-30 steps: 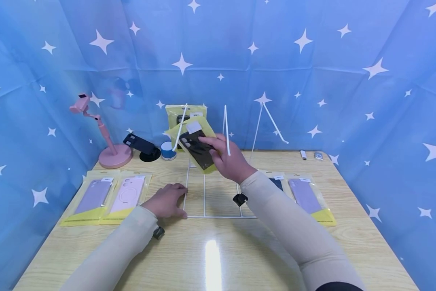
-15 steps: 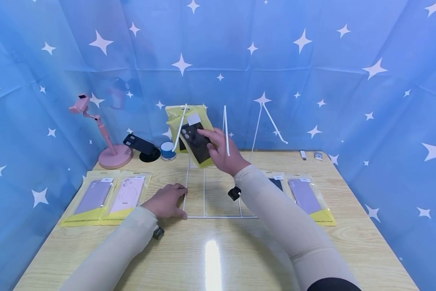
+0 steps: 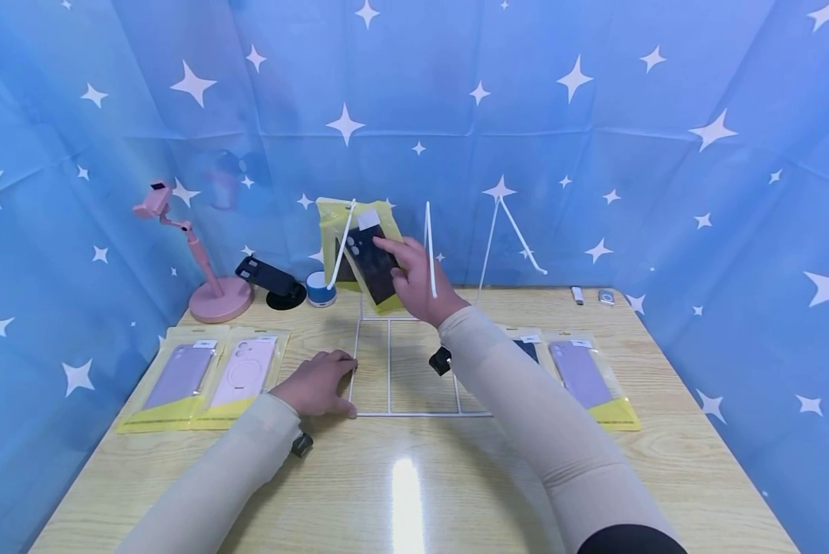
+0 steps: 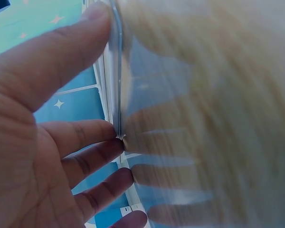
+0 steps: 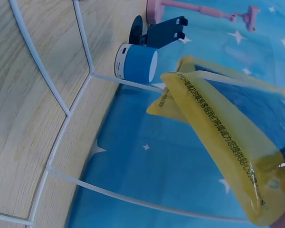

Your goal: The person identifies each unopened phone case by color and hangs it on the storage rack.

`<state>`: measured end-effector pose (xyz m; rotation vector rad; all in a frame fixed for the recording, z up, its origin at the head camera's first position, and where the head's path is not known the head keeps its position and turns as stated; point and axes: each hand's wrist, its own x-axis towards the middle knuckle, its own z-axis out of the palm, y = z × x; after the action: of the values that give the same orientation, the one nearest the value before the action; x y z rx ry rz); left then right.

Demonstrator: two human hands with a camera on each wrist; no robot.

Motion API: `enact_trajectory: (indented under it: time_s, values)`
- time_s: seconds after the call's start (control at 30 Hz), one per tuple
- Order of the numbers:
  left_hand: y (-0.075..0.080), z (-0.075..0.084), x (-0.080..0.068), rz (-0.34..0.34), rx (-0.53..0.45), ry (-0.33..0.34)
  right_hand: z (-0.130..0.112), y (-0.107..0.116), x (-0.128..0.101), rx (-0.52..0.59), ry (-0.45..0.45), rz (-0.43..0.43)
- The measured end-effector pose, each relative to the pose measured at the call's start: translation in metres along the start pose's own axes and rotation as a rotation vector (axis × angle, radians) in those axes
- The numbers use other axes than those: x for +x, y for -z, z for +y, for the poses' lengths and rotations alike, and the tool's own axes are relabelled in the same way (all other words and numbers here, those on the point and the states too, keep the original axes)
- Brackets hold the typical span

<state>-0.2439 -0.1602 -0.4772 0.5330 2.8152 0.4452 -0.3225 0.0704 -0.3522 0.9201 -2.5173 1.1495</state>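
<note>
In the head view my right hand holds a black phone case in a yellow-edged clear packet, thumb and fingers on its right side. The packet's top lies at the left prong of a white wire rack. Whether the prong passes through its hang hole cannot be told. Behind it hangs another yellow packet, mostly covered. My left hand rests at the left edge of the rack's base. Its fingers are spread and fairly straight, tips touching down, in the left wrist view.
Packaged phone cases lie flat at left and right, the right ones partly under my sleeve. A pink stand, a black phone stand and a blue speaker stand at the back left. Two more prongs jut forward.
My right hand has moved slightly up and left with the packet, which now hangs more upright and overlaps the rear packet more. The left hand stays put.
</note>
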Motion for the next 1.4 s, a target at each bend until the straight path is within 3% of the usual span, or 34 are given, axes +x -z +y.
enact_trajectory:
  time_s: [0.33,0.93,1.4]
  values:
    - [0.001,0.002,-0.002,-0.006,-0.001,0.005,0.001,0.002,0.004,0.033,-0.008,-0.028]
    - [0.003,0.004,-0.003,-0.012,0.017,0.001,-0.003,-0.004,0.005,0.004,-0.117,-0.089]
    - [0.003,0.003,-0.002,-0.017,0.027,-0.003,0.014,0.008,-0.009,-0.004,-0.071,-0.122]
